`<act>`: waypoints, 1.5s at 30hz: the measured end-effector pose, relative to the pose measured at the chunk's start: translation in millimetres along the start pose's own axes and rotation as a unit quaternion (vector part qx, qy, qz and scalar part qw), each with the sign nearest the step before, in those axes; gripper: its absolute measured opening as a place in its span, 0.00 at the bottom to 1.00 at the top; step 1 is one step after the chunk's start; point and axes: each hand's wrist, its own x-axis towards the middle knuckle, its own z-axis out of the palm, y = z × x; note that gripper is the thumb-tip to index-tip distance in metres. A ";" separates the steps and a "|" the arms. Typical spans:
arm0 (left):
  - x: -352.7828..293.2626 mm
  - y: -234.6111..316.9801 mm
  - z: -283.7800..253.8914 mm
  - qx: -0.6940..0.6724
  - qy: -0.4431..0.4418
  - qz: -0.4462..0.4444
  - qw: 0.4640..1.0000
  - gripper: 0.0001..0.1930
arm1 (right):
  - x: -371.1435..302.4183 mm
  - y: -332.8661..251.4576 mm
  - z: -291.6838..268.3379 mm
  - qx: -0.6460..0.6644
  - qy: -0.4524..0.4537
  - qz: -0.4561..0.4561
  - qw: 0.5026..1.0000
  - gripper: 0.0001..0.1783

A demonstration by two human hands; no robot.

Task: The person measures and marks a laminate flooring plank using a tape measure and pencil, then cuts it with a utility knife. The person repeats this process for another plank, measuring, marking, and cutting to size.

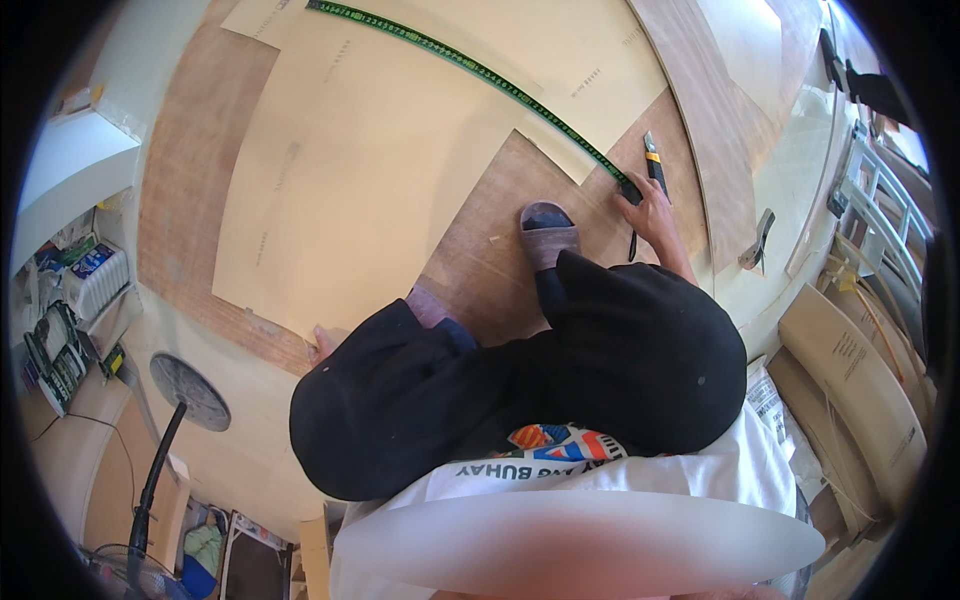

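Note:
My right hand (655, 218) is closed around the black case of a tape measure (470, 67), whose green blade runs out across the pale sheet (350, 170) to the far left. A dark strap hangs below that hand. Just beyond its fingers lies a utility knife (655, 165) with a black and yellow handle. Only a little of my left hand (321, 345) shows, at the near left corner of the sheet beside my knee; the rest is hidden. The sheet has a notch cut out near my slippered foot (549, 235) and rests on a brown wood board (185, 235).
Another wood board (715, 140) overlaps at the right, with a metal tool (758, 240) near it. Cardboard pieces (855, 370) and a pale metal frame (885, 195) stand at far right. At left are a round-based stand (190, 390) and a packed shelf (85, 290).

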 end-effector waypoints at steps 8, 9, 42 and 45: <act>-0.3 2.4 -2.5 0.003 0.002 -0.002 1.000 0.21 | 1.5 3.4 3.2 0.000 0.014 -0.016 1.000 0.33; -0.9 2.4 -2.9 0.005 0.001 -0.002 1.000 0.21 | 2.0 4.1 3.6 -0.001 0.014 -0.012 1.000 0.34; -3.6 1.8 -0.7 0.001 0.000 -0.002 1.000 0.22 | 3.6 5.0 2.4 0.005 0.011 -0.021 1.000 0.32; -3.7 2.4 -1.4 0.002 -0.001 -0.003 1.000 0.22 | 4.9 7.7 4.0 -0.005 0.012 -0.024 1.000 0.34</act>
